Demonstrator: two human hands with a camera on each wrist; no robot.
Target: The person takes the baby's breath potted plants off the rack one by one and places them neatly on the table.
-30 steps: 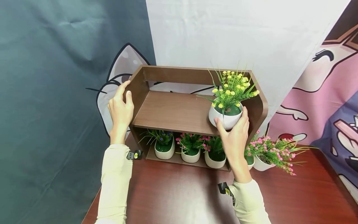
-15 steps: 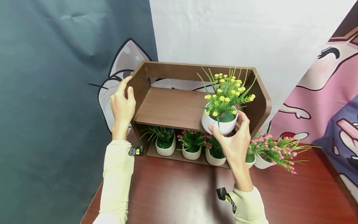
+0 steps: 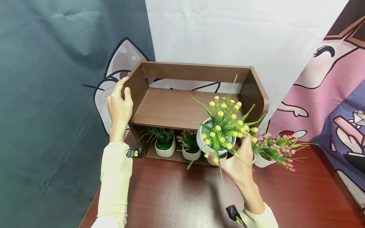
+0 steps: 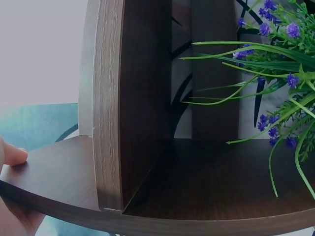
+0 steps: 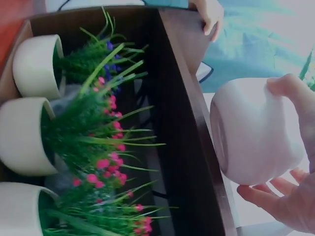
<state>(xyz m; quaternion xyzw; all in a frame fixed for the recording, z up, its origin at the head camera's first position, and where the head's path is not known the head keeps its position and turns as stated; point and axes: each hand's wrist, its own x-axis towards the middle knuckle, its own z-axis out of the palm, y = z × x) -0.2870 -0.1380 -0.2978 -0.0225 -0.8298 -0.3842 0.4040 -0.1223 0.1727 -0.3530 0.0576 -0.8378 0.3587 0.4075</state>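
My right hand (image 3: 240,166) grips a white pot (image 5: 258,132) of artificial yellow flowers (image 3: 220,122), thumb on one side and fingers on the other. The pot hangs off the upper board, in front of the brown two-tier shelf (image 3: 168,104), its flowers tipped toward the head camera. My left hand (image 3: 119,106) holds the shelf's left side panel (image 3: 138,88). In the left wrist view, its thumb (image 4: 15,155) lies on one face of the panel and its fingers are on the other.
On the lower tier stand a pot with blue-purple flowers (image 3: 165,147) and pink-flowered pots (image 3: 191,153). More pink-flowered plants (image 3: 273,148) stand right of the shelf on the red-brown table (image 3: 176,193). Printed curtains (image 3: 199,31) hang behind.
The yellow-flowered pot has come off the upper board, moving left and toward the head camera in my right hand, and now tips forward. My left hand keeps its hold on the side panel.
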